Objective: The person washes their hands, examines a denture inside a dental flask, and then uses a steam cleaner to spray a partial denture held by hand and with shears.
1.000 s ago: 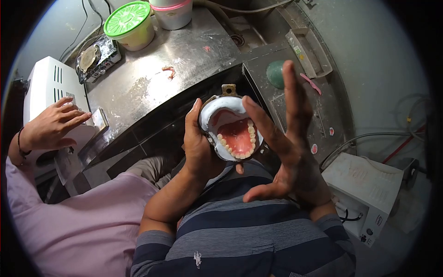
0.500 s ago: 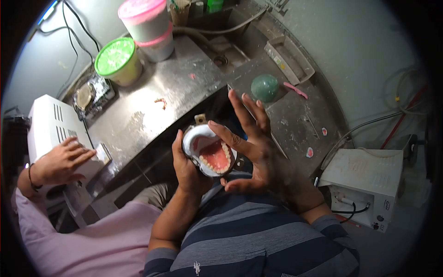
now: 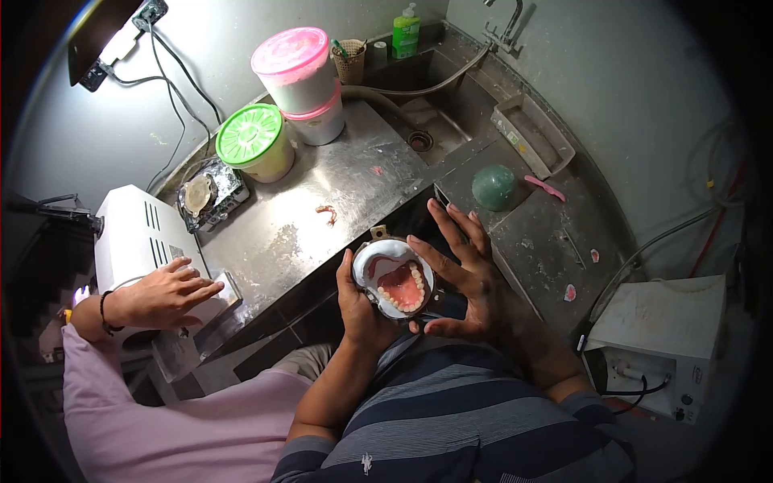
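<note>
My left hand (image 3: 362, 310) grips the side of a round metal denture flask (image 3: 377, 233), its thumb up along the rim. White plaster (image 3: 370, 256) fills the flask around a pink denture (image 3: 400, 286) with a curved row of cream teeth, facing up. On the other side is my right hand (image 3: 471, 286), fingers spread and stretched out. Its index fingertip overlaps the plaster near the upper rim, and its thumb reaches toward the lower edge. The flask is held in front of my striped shirt, just off the counter's edge.
A co-worker's hand (image 3: 165, 296) rests by a white machine (image 3: 141, 233) at left. Lidded tubs (image 3: 294, 60) stand on the metal counter (image 3: 366, 173) before a sink (image 3: 419, 105). At right are a green bowl (image 3: 493, 187), a pink-handled tool (image 3: 545, 188) and a white box unit (image 3: 656, 318).
The view has shifted, so everything sits lower and farther right. Both my hands keep nearly the same pose around the denture flask. The co-worker's hand stays by the white machine.
</note>
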Demonstrator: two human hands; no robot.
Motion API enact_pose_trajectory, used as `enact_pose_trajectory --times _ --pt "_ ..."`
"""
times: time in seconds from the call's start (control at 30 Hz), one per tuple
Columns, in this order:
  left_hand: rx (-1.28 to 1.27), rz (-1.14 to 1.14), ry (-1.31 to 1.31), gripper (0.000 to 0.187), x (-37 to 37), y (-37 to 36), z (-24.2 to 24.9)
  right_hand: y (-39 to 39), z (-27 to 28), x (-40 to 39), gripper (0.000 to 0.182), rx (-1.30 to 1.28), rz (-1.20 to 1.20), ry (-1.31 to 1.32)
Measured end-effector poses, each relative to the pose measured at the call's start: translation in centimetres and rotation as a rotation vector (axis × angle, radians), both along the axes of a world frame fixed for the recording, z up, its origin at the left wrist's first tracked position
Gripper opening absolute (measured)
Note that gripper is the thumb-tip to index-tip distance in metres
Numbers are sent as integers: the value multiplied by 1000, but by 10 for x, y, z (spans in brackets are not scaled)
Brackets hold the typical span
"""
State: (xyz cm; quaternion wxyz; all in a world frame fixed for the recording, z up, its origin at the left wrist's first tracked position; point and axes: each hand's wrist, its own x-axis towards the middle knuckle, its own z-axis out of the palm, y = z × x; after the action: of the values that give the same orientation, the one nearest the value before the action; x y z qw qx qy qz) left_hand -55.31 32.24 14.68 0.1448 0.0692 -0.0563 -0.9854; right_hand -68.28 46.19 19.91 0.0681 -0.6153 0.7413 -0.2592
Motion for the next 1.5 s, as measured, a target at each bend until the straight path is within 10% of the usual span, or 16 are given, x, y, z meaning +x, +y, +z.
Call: enact_pose_trajectory --times 0.33,0.43,0.77,1.5 --pt "-39 102 -143 57 -6 -2 -6 -1 26 10 87 -170 -54 -11" --pt "-47 50 -18 58 -5 -3 -13 -2 39 17 91 11 -62 -652" --pt "-29 -20 -30 59 -1 2 -17 -10 41 3 101 350 119 -488" --pt "-120 -50 -220 62 -1 14 -26 6 19 0 106 235 47 -188"
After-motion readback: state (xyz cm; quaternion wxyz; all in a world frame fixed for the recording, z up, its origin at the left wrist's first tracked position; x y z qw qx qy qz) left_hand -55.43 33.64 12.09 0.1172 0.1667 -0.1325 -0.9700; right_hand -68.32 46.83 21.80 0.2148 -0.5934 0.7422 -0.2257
